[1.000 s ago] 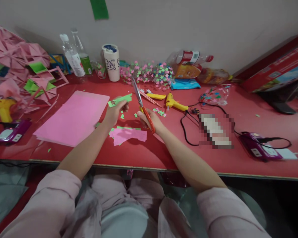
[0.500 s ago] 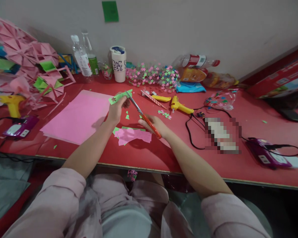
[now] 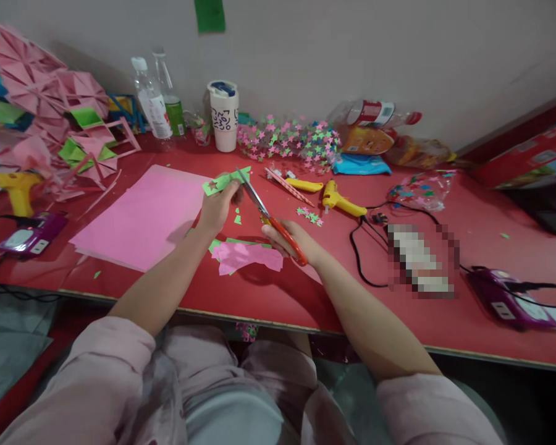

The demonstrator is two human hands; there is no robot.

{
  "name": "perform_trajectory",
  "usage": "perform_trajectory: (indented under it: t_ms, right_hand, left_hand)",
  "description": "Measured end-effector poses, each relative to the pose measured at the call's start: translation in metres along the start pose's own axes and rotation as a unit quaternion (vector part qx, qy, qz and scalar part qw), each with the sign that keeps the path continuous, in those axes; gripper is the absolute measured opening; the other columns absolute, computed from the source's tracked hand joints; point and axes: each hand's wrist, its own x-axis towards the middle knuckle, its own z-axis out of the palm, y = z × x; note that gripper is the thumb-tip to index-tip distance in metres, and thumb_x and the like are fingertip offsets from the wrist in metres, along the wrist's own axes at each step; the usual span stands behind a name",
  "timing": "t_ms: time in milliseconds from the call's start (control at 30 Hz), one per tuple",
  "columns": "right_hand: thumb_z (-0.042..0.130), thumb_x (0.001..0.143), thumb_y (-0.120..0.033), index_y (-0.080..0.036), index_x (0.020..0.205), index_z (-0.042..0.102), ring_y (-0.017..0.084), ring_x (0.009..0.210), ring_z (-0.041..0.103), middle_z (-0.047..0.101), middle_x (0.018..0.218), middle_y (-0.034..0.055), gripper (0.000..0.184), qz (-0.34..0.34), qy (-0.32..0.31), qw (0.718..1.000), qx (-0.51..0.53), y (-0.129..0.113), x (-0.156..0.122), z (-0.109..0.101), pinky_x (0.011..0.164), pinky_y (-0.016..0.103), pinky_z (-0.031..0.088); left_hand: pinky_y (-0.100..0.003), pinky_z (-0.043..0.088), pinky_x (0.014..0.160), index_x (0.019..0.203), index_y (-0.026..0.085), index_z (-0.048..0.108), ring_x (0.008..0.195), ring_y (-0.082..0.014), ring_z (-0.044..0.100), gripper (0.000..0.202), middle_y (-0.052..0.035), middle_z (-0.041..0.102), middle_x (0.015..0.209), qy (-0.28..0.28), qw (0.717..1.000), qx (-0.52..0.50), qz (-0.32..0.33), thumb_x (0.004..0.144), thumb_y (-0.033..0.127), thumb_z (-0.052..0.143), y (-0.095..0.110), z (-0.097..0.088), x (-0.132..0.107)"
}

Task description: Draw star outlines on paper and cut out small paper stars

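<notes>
Between the fingers of my left hand [image 3: 219, 204] is a green paper strip [image 3: 217, 183] with a star-shaped hole in it. My right hand [image 3: 296, 240] is closed round the orange handles of a pair of scissors [image 3: 275, 224]. The scissors' blades reach up and left to the strip's right end. Below my hands lie pink paper strips [image 3: 248, 258] over green ones. A few green scraps [image 3: 238, 216] sit on the red table between my hands. Small cut paper stars [image 3: 309, 216] lie to the right of the scissors.
Pink paper sheets [image 3: 148, 216] lie at left. Behind are a tumbler [image 3: 225, 117], bottles [image 3: 152, 102] and many loose stars [image 3: 287, 142]. A yellow glue gun [image 3: 340, 199], a yellow cutter [image 3: 304, 185] and black cables stand right of my hands. Purple power strips [image 3: 509, 296] lie at the right and left.
The whole view has shifted slightly. My right hand and the scissors' handles have moved a little to the right, while the blades stay at the green strip.
</notes>
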Motion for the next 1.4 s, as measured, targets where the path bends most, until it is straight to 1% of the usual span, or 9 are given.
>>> perform_trajectory:
  t_ms: [167, 300, 400, 533, 700, 900, 1033, 1200, 1400]
  right_hand:
    - [0.056, 0.075, -0.063, -0.02, 0.07, 0.041, 0.005, 0.041, 0.031, 0.033, 0.05, -0.0088, 0.046, 0.018, -0.004, 0.999, 0.046, 0.0021, 0.0015, 0.0026, 0.041, 0.021, 0.028]
    - [0.057, 0.075, -0.064, -0.02, 0.069, 0.041, 0.005, 0.04, 0.031, 0.034, 0.049, -0.0083, 0.047, 0.031, -0.004, 0.999, 0.044, 0.0053, 0.0021, 0.0025, 0.038, 0.021, 0.025]
    - [0.057, 0.075, -0.065, -0.02, 0.069, 0.041, 0.005, 0.039, 0.03, 0.032, 0.048, -0.0083, 0.047, 0.04, -0.011, 0.998, 0.05, 0.0061, 0.0018, 0.0019, 0.037, 0.021, 0.023]
    - [0.056, 0.075, -0.068, -0.021, 0.068, 0.04, 0.006, 0.039, 0.03, 0.032, 0.048, -0.0077, 0.05, 0.031, -0.011, 0.999, 0.041, 0.0053, 0.0013, 0.0016, 0.038, 0.022, 0.024]
    - [0.055, 0.075, -0.068, -0.021, 0.069, 0.04, 0.006, 0.038, 0.03, 0.032, 0.047, -0.008, 0.05, 0.031, -0.016, 0.998, 0.049, 0.0055, 0.0014, 0.0015, 0.037, 0.022, 0.023]
    - [0.055, 0.075, -0.068, -0.021, 0.067, 0.038, 0.005, 0.036, 0.029, 0.031, 0.046, -0.0084, 0.051, 0.028, -0.014, 0.998, 0.048, 0.0056, 0.0016, 0.0018, 0.036, 0.021, 0.021]
    - [0.055, 0.074, -0.069, -0.021, 0.067, 0.038, 0.005, 0.036, 0.029, 0.032, 0.046, -0.0083, 0.052, 0.033, -0.012, 0.998, 0.053, 0.0053, 0.0018, 0.0021, 0.035, 0.021, 0.021]
    - [0.056, 0.073, -0.07, -0.022, 0.065, 0.036, 0.005, 0.036, 0.029, 0.032, 0.045, -0.0079, 0.053, 0.03, -0.005, 0.999, 0.044, 0.0029, 0.0009, 0.003, 0.034, 0.021, 0.021]
    - [0.056, 0.072, -0.07, -0.022, 0.066, 0.037, 0.006, 0.036, 0.029, 0.031, 0.045, -0.0086, 0.052, 0.04, -0.004, 0.998, 0.039, 0.004, 0.0024, 0.0026, 0.037, 0.022, 0.021]
  left_hand:
    - [-0.023, 0.038, 0.049, 0.058, 0.019, 0.052, 0.046, -0.0076, 0.047, 0.026, 0.0035, 0.052, 0.049, 0.007, 1.0, -0.008, -0.012, 0.082, 0.03, 0.054, -0.0028, -0.001, 0.0004]
    - [-0.023, 0.038, 0.05, 0.057, 0.018, 0.052, 0.046, -0.0075, 0.048, 0.029, 0.0033, 0.052, 0.049, 0.011, 1.0, -0.009, -0.009, 0.082, 0.032, 0.057, -0.0027, -0.002, 0.0004]
    - [-0.024, 0.038, 0.05, 0.057, 0.019, 0.053, 0.046, -0.0076, 0.048, 0.029, 0.0032, 0.052, 0.05, 0.022, 0.999, -0.014, -0.02, 0.082, 0.032, 0.058, -0.0017, -0.0021, 0.0005]
    - [-0.024, 0.037, 0.05, 0.058, 0.019, 0.054, 0.046, -0.008, 0.048, 0.027, 0.003, 0.052, 0.05, 0.025, 0.999, -0.02, -0.033, 0.082, 0.031, 0.058, -0.0009, -0.0018, 0.0005]
    - [-0.024, 0.038, 0.05, 0.056, 0.019, 0.054, 0.046, -0.0078, 0.047, 0.028, 0.0028, 0.052, 0.049, 0.018, 1.0, -0.007, -0.023, 0.082, 0.03, 0.056, 0.0, -0.0021, 0.0004]
    - [-0.023, 0.039, 0.049, 0.055, 0.018, 0.053, 0.045, -0.0076, 0.047, 0.03, 0.0028, 0.052, 0.048, 0.013, 1.0, -0.007, -0.013, 0.081, 0.033, 0.057, 0.002, -0.0021, 0.0001]
    - [-0.023, 0.039, 0.049, 0.055, 0.019, 0.053, 0.045, -0.0079, 0.047, 0.031, 0.0025, 0.052, 0.048, 0.018, 1.0, 0.003, -0.023, 0.081, 0.035, 0.057, 0.0038, -0.0016, -0.0001]
    - [-0.023, 0.039, 0.049, 0.055, 0.019, 0.053, 0.045, -0.0078, 0.047, 0.03, 0.0023, 0.052, 0.048, 0.013, 1.0, -0.009, -0.022, 0.081, 0.032, 0.057, 0.0036, -0.0015, -0.0001]
    - [-0.023, 0.039, 0.048, 0.055, 0.019, 0.053, 0.045, -0.0079, 0.047, 0.029, 0.0023, 0.052, 0.047, 0.011, 0.999, -0.012, -0.032, 0.08, 0.034, 0.057, 0.0032, -0.0023, 0.0004]
